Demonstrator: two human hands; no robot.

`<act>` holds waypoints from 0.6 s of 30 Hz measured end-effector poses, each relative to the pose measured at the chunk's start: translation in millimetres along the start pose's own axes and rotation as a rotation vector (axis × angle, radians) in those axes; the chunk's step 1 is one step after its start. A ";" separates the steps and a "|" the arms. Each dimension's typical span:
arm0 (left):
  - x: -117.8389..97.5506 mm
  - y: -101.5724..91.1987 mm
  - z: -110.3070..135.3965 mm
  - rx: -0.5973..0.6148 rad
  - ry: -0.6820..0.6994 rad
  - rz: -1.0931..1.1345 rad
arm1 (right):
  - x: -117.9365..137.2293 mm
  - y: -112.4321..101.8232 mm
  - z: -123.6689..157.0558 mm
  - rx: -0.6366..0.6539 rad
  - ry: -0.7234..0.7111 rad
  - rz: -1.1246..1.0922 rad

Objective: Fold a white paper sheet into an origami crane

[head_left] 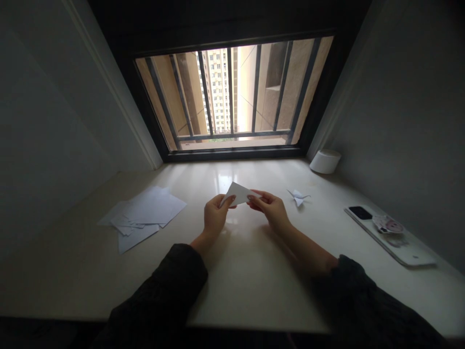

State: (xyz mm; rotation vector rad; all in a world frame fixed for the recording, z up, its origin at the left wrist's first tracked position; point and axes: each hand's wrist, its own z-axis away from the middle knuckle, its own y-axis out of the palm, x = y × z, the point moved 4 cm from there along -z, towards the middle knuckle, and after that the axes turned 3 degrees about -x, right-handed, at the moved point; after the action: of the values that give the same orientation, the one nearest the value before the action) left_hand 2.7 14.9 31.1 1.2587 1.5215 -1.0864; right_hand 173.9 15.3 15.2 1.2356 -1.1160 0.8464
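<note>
Dark sleeves reach in from the near edge over the pale tabletop, both ending partway along the forearms, which angle inward and away. To the right, a white smartphone lies back up, with a round grip on it. Near the middle, the left hand and right hand face each other, thumbs on top and fingers curled beneath, pinching opposite ends of a folded white paper held between them. Loose paper sheets overlap at the left; a small paper crane sits just right of the right hand. Farther, a white cylinder stands near the barred window's dark frame.
</note>
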 end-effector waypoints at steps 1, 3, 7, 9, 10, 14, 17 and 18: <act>-0.4 -0.4 -0.1 -0.007 0.008 -0.002 | -0.9 -0.3 -0.1 -0.007 0.021 -0.016; -1.0 -0.8 -0.5 -0.014 0.020 -0.006 | -2.9 -0.4 -0.3 -0.016 0.063 -0.037; 0.5 -0.3 -1.9 -0.020 -0.020 0.038 | -3.5 0.5 1.0 -0.016 0.077 -0.073; 1.9 0.0 -2.4 -0.022 -0.053 0.070 | -2.0 1.3 2.5 -0.005 0.051 -0.073; 2.4 0.1 -2.6 -0.021 -0.065 0.083 | -1.3 1.6 3.1 0.001 0.041 -0.070; 3.7 0.4 -2.6 -0.019 -0.098 0.125 | -2.0 1.7 2.8 0.004 0.046 -0.085; 3.9 0.5 -2.2 -0.022 -0.108 0.139 | -5.1 1.3 0.6 0.000 0.090 -0.117; 3.8 0.6 -2.0 -0.021 -0.108 0.141 | -6.1 1.2 0.1 0.001 0.105 -0.128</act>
State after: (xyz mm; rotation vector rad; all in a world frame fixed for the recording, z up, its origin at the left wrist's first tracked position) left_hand 2.7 17.9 27.9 1.2533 1.3397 -1.0269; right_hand 171.0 15.9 9.7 1.2352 -0.9429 0.8052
